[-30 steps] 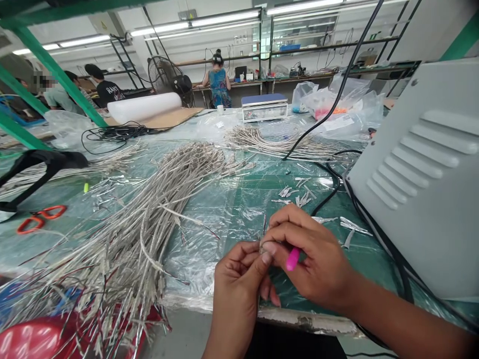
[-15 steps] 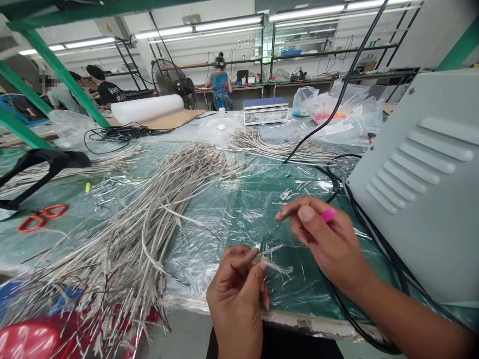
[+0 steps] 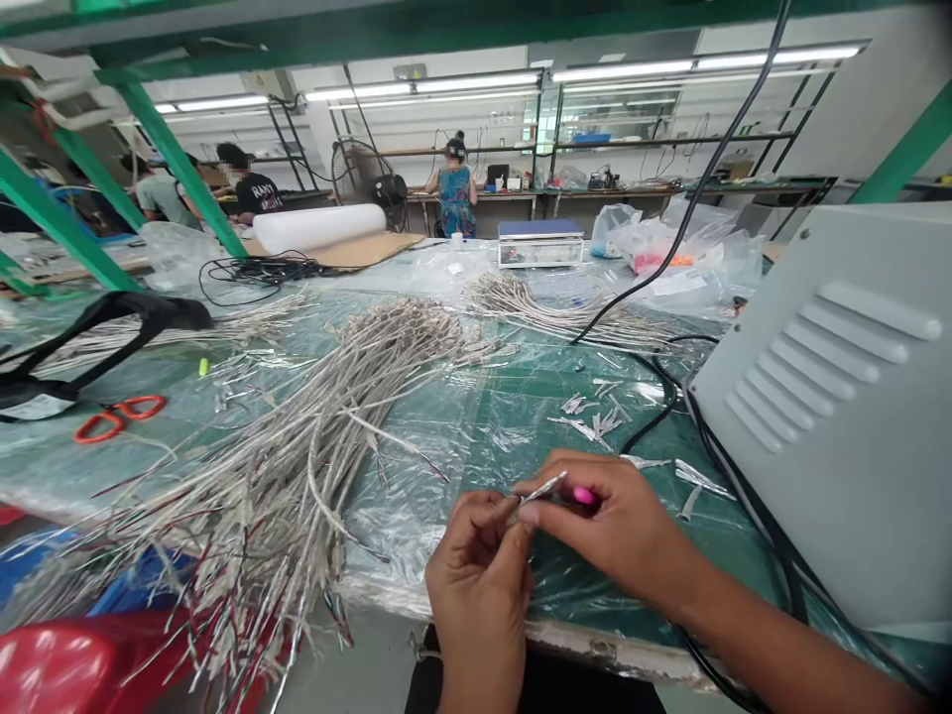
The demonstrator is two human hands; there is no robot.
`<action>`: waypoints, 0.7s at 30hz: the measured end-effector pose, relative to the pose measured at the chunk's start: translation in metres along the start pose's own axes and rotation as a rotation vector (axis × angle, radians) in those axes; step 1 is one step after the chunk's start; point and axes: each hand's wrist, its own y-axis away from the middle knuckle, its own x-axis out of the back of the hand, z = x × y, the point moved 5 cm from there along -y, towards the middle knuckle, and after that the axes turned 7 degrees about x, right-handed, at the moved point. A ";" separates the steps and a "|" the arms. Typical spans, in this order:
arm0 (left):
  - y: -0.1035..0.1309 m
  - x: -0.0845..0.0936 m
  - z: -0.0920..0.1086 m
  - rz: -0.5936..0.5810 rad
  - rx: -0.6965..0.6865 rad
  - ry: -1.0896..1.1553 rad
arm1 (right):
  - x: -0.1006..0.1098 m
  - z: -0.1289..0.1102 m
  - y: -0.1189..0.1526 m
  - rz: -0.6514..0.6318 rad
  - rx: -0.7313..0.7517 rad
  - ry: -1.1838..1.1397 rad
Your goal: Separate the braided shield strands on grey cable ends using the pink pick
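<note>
My left hand (image 3: 480, 575) pinches the end of a thin grey cable (image 3: 541, 488) near the front edge of the green mat (image 3: 521, 397). My right hand (image 3: 621, 531) has come together with it and grips a small pink-handled tool (image 3: 584, 495) against the cable's foil-wrapped tip. A large bundle of grey cables (image 3: 319, 416) lies to the left, spilling over the table edge.
A grey metal machine housing (image 3: 840, 397) stands at right with black cords (image 3: 661, 397) beside it. Foil scraps (image 3: 595, 416) lie ahead of my hands. Orange scissors (image 3: 119, 416) rest at left. A second cable pile (image 3: 535, 297), a scale (image 3: 540, 241) and plastic bags (image 3: 669, 243) sit further back; people work at distant benches.
My right hand, lifted away half a second ago, has come back down to the cable end held in my left hand. The camera view shifted slightly downward.
</note>
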 end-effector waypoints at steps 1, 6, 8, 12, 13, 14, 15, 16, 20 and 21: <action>0.000 0.001 -0.001 -0.002 0.016 0.014 | -0.001 0.000 0.000 0.006 0.007 0.001; 0.002 0.003 -0.002 -0.058 0.079 0.071 | -0.001 -0.005 -0.001 -0.010 0.088 0.029; 0.003 0.001 -0.002 -0.112 0.126 0.076 | 0.000 -0.006 -0.001 0.003 0.132 0.068; 0.002 -0.001 -0.001 -0.184 0.204 0.128 | 0.000 -0.008 0.001 0.009 0.270 0.178; 0.001 -0.001 -0.001 -0.186 0.213 0.152 | -0.001 -0.008 0.001 -0.008 0.313 0.209; 0.000 -0.001 0.000 -0.185 0.219 0.177 | -0.003 -0.008 0.002 -0.030 0.356 0.240; -0.001 -0.001 0.000 -0.180 0.222 0.200 | -0.006 -0.007 0.003 -0.054 0.395 0.272; -0.002 0.000 0.000 -0.174 0.222 0.220 | -0.009 -0.006 0.004 -0.077 0.428 0.302; -0.004 0.001 -0.001 -0.148 0.212 0.273 | -0.018 -0.003 0.007 -0.127 0.495 0.379; -0.004 0.001 0.000 -0.145 0.206 0.283 | -0.019 -0.003 0.007 -0.130 0.498 0.379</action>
